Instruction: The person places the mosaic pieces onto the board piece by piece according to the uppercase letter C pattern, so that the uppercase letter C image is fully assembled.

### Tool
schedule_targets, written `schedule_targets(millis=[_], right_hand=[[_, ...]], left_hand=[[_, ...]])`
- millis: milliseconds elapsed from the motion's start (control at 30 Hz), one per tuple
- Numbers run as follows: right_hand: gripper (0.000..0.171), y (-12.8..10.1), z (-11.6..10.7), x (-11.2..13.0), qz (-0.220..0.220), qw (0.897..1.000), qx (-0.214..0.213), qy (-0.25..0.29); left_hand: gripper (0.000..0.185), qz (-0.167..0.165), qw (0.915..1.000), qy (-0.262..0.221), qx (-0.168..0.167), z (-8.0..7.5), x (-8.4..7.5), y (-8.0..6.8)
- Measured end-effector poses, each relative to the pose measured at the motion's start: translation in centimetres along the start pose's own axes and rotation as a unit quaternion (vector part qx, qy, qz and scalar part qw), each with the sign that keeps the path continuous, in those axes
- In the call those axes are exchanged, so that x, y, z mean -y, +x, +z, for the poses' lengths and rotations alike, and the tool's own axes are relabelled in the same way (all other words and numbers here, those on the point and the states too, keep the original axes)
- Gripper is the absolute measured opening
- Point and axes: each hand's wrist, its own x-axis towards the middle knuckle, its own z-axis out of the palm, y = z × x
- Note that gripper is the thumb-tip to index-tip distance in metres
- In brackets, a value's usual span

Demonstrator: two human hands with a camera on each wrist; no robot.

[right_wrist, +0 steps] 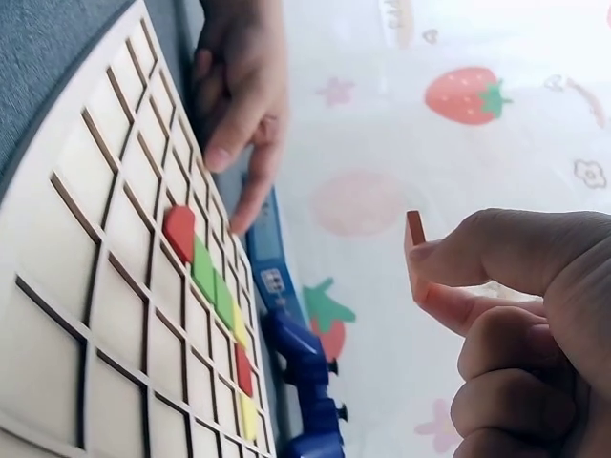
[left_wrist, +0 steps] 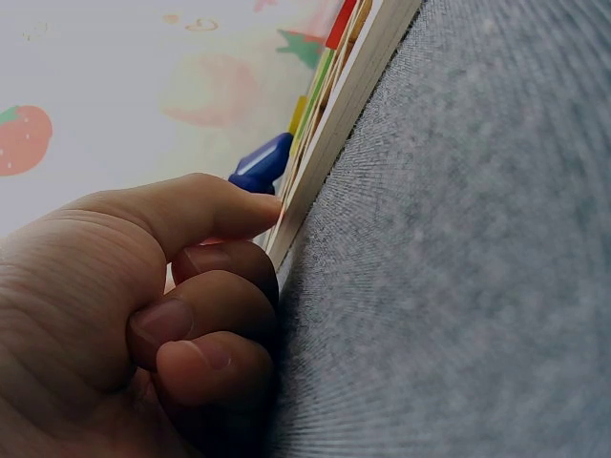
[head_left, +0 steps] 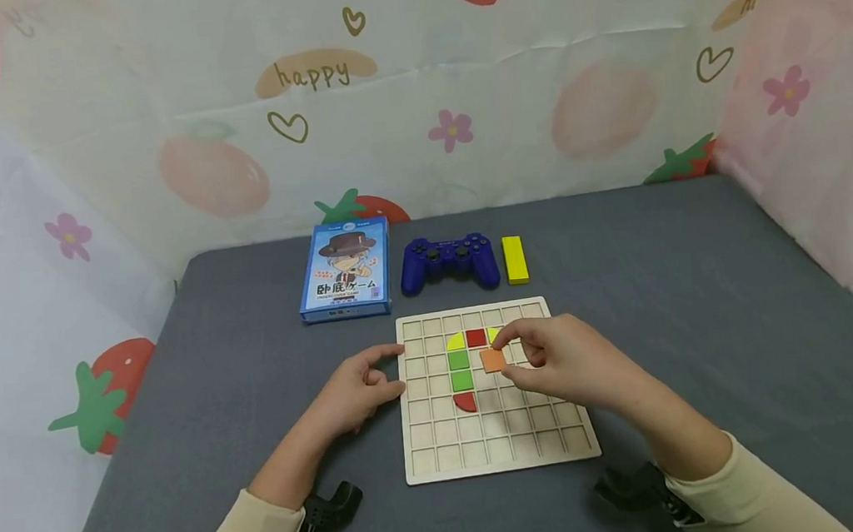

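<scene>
The right hand (head_left: 555, 364) pinches an orange tile (head_left: 492, 360) between thumb and forefinger, held just above the board (head_left: 501, 452) beside the green tiles (head_left: 461, 370). The left hand (head_left: 353, 389), fingers curled, touches the board's left edge with forefinger and thumb. Behind the board lie a box (head_left: 344, 270), a controller (head_left: 449, 262) and a yellow block (head_left: 514, 259).

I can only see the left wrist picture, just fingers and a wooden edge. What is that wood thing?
Observer: It is a wooden grid board with square cells, lying on a grey table. The left hand touches its left edge.
Operator: What is the other hand doing?
Observer: The right hand pinches an orange square tile above the board.
Operator: Are there tiles in the board already?
Observer: Yes: two green squares in a column, a red quarter-round piece below them, and a red square between yellow pieces on top.
Operator: What is the blue thing behind?
Observer: A blue game controller.
</scene>
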Motion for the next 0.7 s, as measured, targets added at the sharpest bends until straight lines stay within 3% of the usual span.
schedule_targets(millis=[400,700], right_hand=[[0.017,0.6,2.1,-0.8,-0.003,0.998,0.060,-0.007],[0.016,1.3,3.4,-2.4,0.012,0.997,0.072,-0.026]], left_hand=[[0.058,0.004,1.0000,0.001,0.002,-0.1,0.1,0.1],[0.058,0.008,1.0000,0.004,0.002,-0.1,0.1,0.1]])
